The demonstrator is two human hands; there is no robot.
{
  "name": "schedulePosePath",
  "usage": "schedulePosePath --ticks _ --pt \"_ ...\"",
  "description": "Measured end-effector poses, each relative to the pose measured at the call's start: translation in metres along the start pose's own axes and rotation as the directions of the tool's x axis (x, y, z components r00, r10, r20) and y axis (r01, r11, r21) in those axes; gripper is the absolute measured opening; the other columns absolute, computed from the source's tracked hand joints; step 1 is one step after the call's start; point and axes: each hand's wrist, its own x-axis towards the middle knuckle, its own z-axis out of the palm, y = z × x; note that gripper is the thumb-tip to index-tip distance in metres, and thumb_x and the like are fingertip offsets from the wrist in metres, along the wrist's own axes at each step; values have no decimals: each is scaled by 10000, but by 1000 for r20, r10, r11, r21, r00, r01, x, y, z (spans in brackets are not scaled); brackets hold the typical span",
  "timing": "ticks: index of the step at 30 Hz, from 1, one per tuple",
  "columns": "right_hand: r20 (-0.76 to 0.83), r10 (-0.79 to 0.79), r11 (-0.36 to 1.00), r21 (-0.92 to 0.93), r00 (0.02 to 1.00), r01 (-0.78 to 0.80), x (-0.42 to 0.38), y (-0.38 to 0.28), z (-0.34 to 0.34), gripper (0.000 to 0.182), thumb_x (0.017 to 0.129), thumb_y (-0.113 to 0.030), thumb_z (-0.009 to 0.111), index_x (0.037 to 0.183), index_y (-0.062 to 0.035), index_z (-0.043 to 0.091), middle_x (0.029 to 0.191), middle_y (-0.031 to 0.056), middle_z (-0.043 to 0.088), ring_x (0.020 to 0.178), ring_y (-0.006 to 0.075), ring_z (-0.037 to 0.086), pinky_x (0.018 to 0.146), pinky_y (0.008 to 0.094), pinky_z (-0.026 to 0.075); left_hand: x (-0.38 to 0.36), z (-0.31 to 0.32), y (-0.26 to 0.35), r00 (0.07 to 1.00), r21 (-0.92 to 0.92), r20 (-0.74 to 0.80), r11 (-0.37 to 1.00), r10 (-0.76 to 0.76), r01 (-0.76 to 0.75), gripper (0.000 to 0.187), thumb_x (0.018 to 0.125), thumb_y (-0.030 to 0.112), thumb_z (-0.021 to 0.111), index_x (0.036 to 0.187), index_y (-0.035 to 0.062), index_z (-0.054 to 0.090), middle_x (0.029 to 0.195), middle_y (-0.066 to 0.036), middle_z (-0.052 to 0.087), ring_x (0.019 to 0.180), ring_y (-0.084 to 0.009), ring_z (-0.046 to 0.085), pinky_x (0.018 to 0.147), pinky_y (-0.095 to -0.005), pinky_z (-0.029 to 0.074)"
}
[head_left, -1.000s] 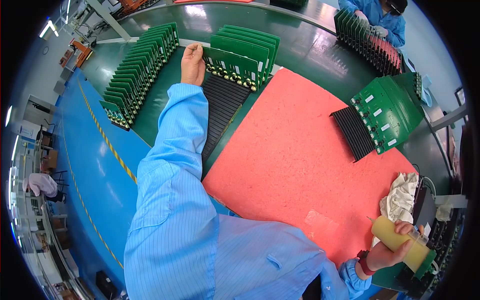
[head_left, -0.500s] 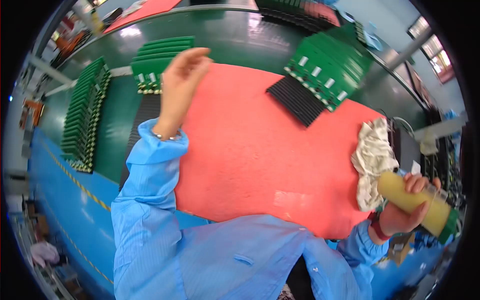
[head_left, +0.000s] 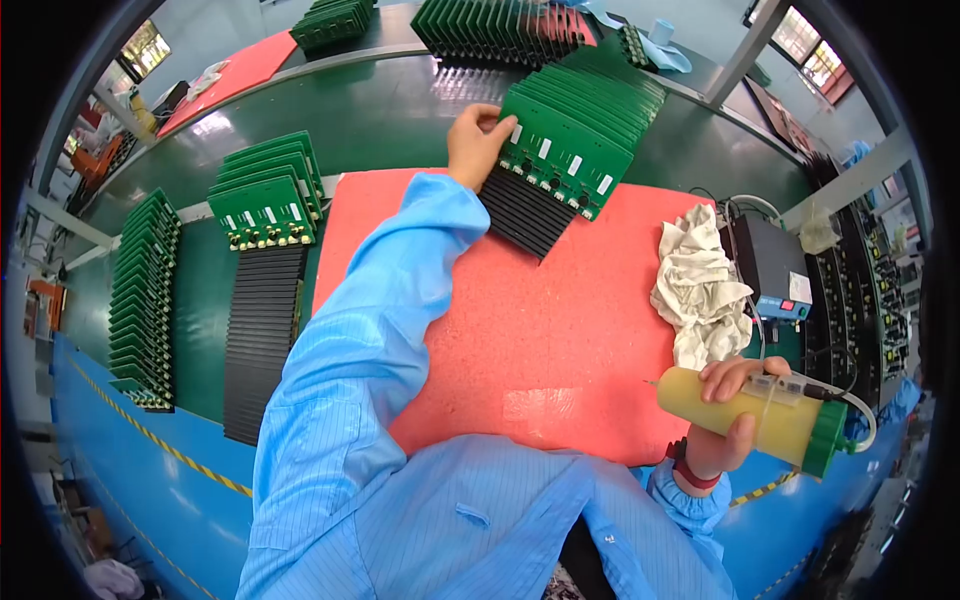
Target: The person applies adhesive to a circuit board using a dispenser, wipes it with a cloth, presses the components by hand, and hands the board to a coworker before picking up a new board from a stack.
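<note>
My left hand reaches to the back of the red mat and pinches the left edge of the front green circuit board. That board stands tilted in a black slotted rack, with several more boards lined up behind it. At the right, my right hand is wrapped round a large dispensing syringe of yellowish material. Its thin needle points left, and a hose runs from its green cap. The syringe is held above the mat's right front corner.
A crumpled white cloth lies on the red mat, beside a black control box. Several boards stand in another black rack at the left, with a further board row beyond. More racked boards stand behind.
My left hand has moved right across the mat, from near the left boards to the front board of the right rack. My right hand still holds the syringe; the view has shifted.
</note>
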Motion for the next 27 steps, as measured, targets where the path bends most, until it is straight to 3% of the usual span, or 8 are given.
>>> schedulePosePath --ticks 3,6,10,13,16,19,21,27 --pt "-61 45 998 -35 997 -47 -6 1 -5 604 854 -381 635 1287 -41 386 820 62 498 720 159 489 744 338 421 6 -6 7 976 -399 202 904 -77 154 193 836 100 743 963 45 609 854 -25 646 775 -91 606 674 -229 473" --pt "-78 39 999 -11 996 -40 -5 2 -5 608 855 -394 630 1288 -43 389 818 62 496 713 158 490 732 336 426 2 -8 35 922 -545 384 794 -49 269 164 861 48 704 971 68 584 856 -17 647 774 -84 604 683 -217 469" --pt "-52 25 997 70 998 -21 0 2 -2 634 830 -389 675 1289 -60 386 797 60 514 693 169 509 706 352 442 -24 -13 80 950 -699 313 677 0 230 150 903 29 644 1040 51 585 1009 -50 649 919 -105 612 812 -247 480" --pt "-16 42 983 179 999 -38 3 1 -3 721 794 -395 744 1316 -70 368 770 69 561 690 201 555 699 384 467 -80 -24 127 942 -629 309 716 -129 304 220 949 55 580 1163 5 575 1129 -78 627 1052 -127 588 924 -273 462" --pt "73 -38 968 250 997 18 11 9 2 702 834 -400 680 1336 -57 328 791 48 490 689 158 490 732 360 427 -150 -33 130 881 -533 347 706 -321 466 299 984 83 521 1261 -28 527 1181 -92 616 1120 -149 570 981 -290 444" --pt "59 -18 965 262 998 2 14 25 13 638 878 -401 596 1342 -51 332 820 59 474 738 167 472 760 386 410 -206 -38 114 805 -543 379 595 -456 593 321 988 98 518 1284 -27 514 1194 -86 615 1102 -145 583 949 -284 468" --pt "54 16 959 281 998 -31 18 40 15 544 914 -364 528 1322 -43 363 844 74 478 778 178 469 783 395 417 -223 -43 100 788 -558 398 557 -470 615 332 992 110 516 1295 -26 511 1187 -81 618 1074 -140 597 920 -282 489" --pt "-48 46 998 40 998 -44 28 67 14 540 915 -356 531 1312 -33 360 858 84 513 781 188 500 807 402 436 -221 -36 96 788 -509 396 602 -470 615 297 1015 175 488 1244 -4 547 1116 -68 644 983 -115 624 847 -262 518"
